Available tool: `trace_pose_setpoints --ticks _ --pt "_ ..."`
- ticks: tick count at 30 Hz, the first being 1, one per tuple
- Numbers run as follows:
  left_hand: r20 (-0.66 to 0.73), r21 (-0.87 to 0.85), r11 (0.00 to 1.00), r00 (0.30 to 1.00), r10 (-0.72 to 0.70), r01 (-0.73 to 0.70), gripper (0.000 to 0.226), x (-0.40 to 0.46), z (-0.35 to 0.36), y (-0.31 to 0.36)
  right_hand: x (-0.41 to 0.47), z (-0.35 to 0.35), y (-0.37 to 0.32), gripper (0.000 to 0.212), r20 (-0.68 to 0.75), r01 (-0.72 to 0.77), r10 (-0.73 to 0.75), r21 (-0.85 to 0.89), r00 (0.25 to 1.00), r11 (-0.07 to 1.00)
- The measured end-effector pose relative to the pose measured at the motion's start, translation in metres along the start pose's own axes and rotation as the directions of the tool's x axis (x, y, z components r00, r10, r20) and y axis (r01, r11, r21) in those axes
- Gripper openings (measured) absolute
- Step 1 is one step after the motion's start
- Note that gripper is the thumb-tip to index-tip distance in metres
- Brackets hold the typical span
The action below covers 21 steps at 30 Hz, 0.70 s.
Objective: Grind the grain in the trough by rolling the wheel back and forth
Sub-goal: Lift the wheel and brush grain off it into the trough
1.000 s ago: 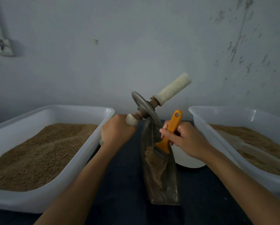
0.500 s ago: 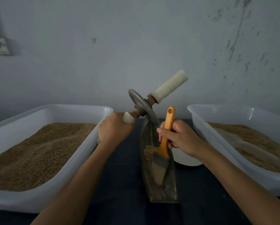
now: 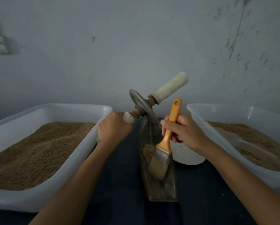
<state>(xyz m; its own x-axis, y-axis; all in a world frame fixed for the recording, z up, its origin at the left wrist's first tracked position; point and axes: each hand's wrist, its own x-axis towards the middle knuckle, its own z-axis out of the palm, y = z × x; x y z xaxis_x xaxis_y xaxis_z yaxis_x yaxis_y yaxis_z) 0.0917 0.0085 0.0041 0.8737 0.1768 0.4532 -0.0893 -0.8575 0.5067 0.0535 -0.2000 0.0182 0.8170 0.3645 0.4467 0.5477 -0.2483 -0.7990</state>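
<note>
Sitting far left: white tub [image 3: 93,140] filled with brown grain.
Left hand [image 3: 114,128]: fingers curled tight round the wheel's near handle.
Wheel [image 3: 142,108]: metal disc tilted, its lower rim at the far end of the trough, free handle angled up to the right.
Trough [image 3: 160,184]: narrow, boat-shaped, on the dark table between the tubs; a small heap of grain [image 3: 147,151] lies inside.
Brush [image 3: 163,153]: orange handle, bristles down in the trough beside the heap.
Right hand [image 3: 183,132]: fingers wrapped round the brush handle.
Behind the right hand: white plate [image 3: 189,158].
Far right: second tub [image 3: 217,111] holding grain.

Orange-handled brush [image 3: 167,138], grey metal wheel [image 3: 141,107], white tubs [image 3: 74,111], tan grain [image 3: 147,151].
</note>
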Motion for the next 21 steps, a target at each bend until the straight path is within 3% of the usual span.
trace_pose_setpoints --ticks 3,6,9,13,18,21 --pt "-0.013 0.012 1.000 1.000 -0.008 0.008 0.023 0.000 0.001 0.000 -0.001 0.005 0.004 0.033 0.036 -0.064 0.067 -0.093 0.997 0.994" --pt "-0.024 0.024 1.000 1.000 -0.004 0.004 0.021 0.000 0.001 0.000 -0.001 0.005 0.007 0.033 -0.021 -0.089 0.086 -0.200 0.996 0.976" --pt "-0.019 0.026 1.000 1.000 0.003 -0.002 0.021 0.001 0.002 -0.001 0.002 -0.002 0.008 0.033 -0.201 -0.111 0.078 -0.157 0.976 0.981" --pt "-0.021 0.025 1.000 1.000 0.004 -0.003 0.022 0.001 0.003 -0.001 0.009 -0.015 0.017 0.034 -0.501 -0.183 0.098 -0.123 0.860 0.975" --pt "-0.028 0.018 1.000 1.000 0.002 -0.002 0.018 0.002 0.005 -0.003 0.007 -0.018 0.034 0.034 -0.557 -0.300 0.137 -0.212 0.819 0.930" --pt "-0.013 0.014 1.000 1.000 0.012 -0.012 0.018 0.002 0.004 -0.004 0.007 -0.022 0.033 0.034 -0.621 -0.319 0.069 -0.302 0.781 0.898"
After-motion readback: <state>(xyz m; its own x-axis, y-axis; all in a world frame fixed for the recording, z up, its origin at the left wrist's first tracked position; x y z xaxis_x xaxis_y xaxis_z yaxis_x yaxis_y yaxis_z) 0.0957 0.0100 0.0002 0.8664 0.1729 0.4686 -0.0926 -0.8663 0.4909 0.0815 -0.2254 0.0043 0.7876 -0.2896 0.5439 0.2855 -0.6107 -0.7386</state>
